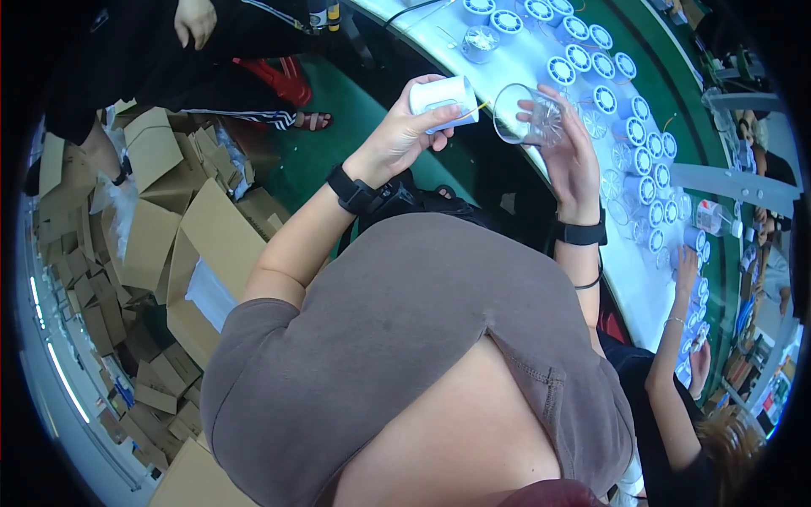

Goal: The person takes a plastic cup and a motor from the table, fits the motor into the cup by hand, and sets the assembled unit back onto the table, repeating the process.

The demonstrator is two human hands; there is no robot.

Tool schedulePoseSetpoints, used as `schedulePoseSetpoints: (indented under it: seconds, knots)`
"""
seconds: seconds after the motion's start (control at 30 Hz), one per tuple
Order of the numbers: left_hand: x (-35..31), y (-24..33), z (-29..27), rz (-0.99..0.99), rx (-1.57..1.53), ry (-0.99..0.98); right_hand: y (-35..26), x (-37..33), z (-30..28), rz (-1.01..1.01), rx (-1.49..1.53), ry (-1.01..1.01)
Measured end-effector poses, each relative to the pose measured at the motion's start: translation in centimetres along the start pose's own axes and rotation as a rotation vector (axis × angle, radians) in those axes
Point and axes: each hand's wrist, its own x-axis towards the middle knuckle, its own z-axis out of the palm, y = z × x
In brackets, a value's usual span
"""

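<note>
My left hand (395, 139) is closed around a white cylindrical housing (428, 100), tilted on its side, with a short yellow-tipped wire (475, 110) sticking out at its right end. A small gap to the right, a clear plastic cup (509, 118) is held in my right hand (576, 160), its open rim facing the housing. The fingers of that hand wrap behind the cup and show through its wall. Both hands are raised by the near edge of the white table (621, 275).
Several white round units with slotted tops (604, 99) stand on the table among clear cups (621, 211). A cup of small white pieces (480, 42) is at the far end. A co-worker's arm (676, 317) reaches over at right. Cardboard boxes (215, 241) pile up left; another person (197, 21) stands upper left.
</note>
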Motion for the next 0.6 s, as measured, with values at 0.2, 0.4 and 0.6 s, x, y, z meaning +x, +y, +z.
schedulePoseSetpoints:
  seconds: [0.2, 0.4, 0.6]
  knots:
    - [-0.3, -0.2, 0.7, 0.064, 0.237, 0.019, -1.4, -0.8, 1.3, -0.325, -0.613, -0.081]
    - [-0.8, -0.2, 0.6, 0.056, 0.265, -0.093, -1.7, -0.3, 1.7, -0.295, -0.657, -0.219]
    - [-1.7, 0.6, 0.0, 0.051, 0.259, -0.149, -2.3, -0.6, 2.4, -0.254, -0.612, -0.236]
